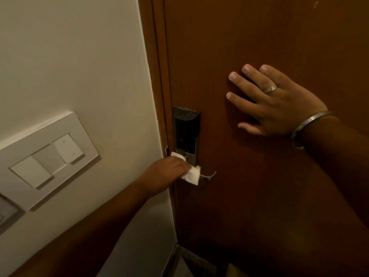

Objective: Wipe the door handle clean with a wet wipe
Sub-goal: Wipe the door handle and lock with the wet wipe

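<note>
A metal lever door handle sticks out to the right below a dark electronic lock plate on a brown wooden door. My left hand is closed around a white wet wipe, which is wrapped over the inner part of the lever; only the lever's curved tip shows. A corner of the wipe pokes up by the lock plate's base. My right hand lies flat on the door with fingers spread, up and to the right of the lock. It wears a ring and a metal bangle.
A cream wall is on the left, carrying a white switch panel with several rocker switches. The brown door frame runs between wall and door. A strip of floor shows at the bottom.
</note>
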The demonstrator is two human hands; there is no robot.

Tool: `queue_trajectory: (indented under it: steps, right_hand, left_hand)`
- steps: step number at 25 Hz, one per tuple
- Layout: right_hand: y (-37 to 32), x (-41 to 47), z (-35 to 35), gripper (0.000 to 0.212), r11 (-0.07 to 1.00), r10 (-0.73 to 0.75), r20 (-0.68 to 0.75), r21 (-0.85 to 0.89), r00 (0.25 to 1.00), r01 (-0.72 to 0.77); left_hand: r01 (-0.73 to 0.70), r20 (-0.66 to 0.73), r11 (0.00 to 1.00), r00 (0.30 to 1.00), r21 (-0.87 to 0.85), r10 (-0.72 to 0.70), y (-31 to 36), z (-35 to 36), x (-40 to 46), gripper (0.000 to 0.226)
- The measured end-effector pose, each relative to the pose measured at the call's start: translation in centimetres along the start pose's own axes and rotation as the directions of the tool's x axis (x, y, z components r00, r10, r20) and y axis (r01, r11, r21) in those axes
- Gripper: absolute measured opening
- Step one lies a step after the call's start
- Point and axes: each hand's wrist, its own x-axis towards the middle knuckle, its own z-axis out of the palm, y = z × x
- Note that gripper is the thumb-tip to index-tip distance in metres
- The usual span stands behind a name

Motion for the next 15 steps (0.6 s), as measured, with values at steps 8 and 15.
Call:
queue_trajectory:
  steps: [8,15]
  right_hand:
    - [0.2,0.2,-0.2,0.076,1.0,0.006,-0.029,-0.005,1.0,-0.006]
    - [0.2,0.5,-0.6,0.075,1.0,-0.005,-0.029,-0.004,1.0,0.005]
  left_hand:
    - [0.044,0.161,0.993,0.985,0.11,-0.061,3.6,1.4,3.3,0.03]
    - [0.057,0.008,0.993,0.998,0.1,-0.058,6.2,3.6,2.2,0.051]
